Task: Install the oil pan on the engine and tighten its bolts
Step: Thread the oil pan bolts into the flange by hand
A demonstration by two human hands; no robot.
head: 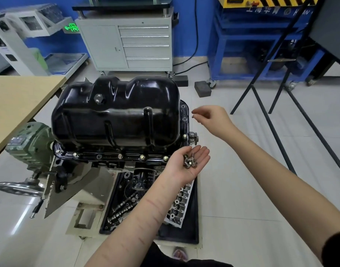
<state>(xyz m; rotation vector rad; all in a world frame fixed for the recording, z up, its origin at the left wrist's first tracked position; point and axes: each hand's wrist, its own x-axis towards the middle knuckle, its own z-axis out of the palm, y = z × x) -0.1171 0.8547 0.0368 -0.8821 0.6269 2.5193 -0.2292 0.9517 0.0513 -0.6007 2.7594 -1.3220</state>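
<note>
Several loose bolts (190, 160) cupped in upturned, flat-open left hand (186, 162) just beside near flange of black oil pan (115, 114) seated on engine; right hand (211, 116) raised beside pan's right edge, fingers loosely curled, any grasped item too small to tell.

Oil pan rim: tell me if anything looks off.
Nothing damaged or askew. The oil pan sits level, with bolts along the near rim, but two holes on the right rim are empty. Spare bolts lie in the left hand.
</note>
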